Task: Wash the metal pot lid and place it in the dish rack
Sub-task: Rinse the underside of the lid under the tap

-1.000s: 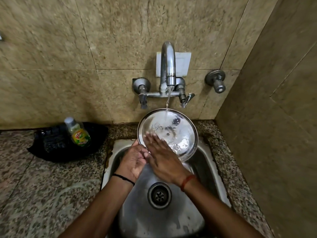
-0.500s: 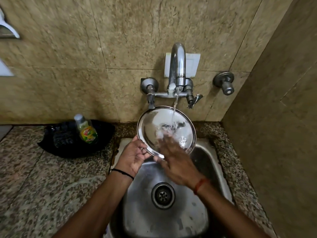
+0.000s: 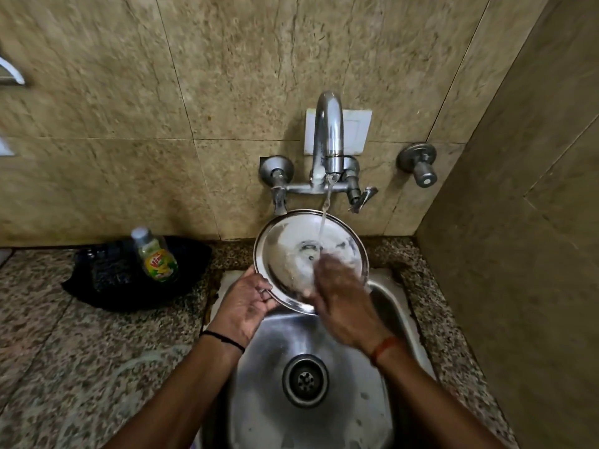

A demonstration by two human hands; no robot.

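The left hand (image 3: 246, 306) grips the metal pot lid (image 3: 291, 254) by its lower left rim, thumb on the inner face and fingers curled behind, holding it tilted up over the back of the steel sink (image 3: 398, 306). The right hand (image 3: 343, 303) lies flat against the lid's lower right, fingers fairly straight and blurred with motion, rubbing the wet surface rather than grasping anything. Water from the wall tap (image 3: 328, 137) falls in a thin stream onto the middle of the lid, just above the right hand's fingertips, and spreads over the hollow face.

This looks like the rinse stage of the wash. To do it well, the left hand's grip should stay firm on the rim (a wet steel edge is slippery), and the lid should be turned a little at a time so the stream and the rubbing palm reach the whole face, including the rim under the left thumb. Keeping the lid tilted towards the basin lets the water run down to the drain (image 3: 304, 380) instead of onto the granite counter (image 3: 64, 351).

On the counter to the left, a dish soap bottle (image 3: 155, 254) stands on a black tray (image 3: 107, 286). No dish rack can be made out for certain in view.
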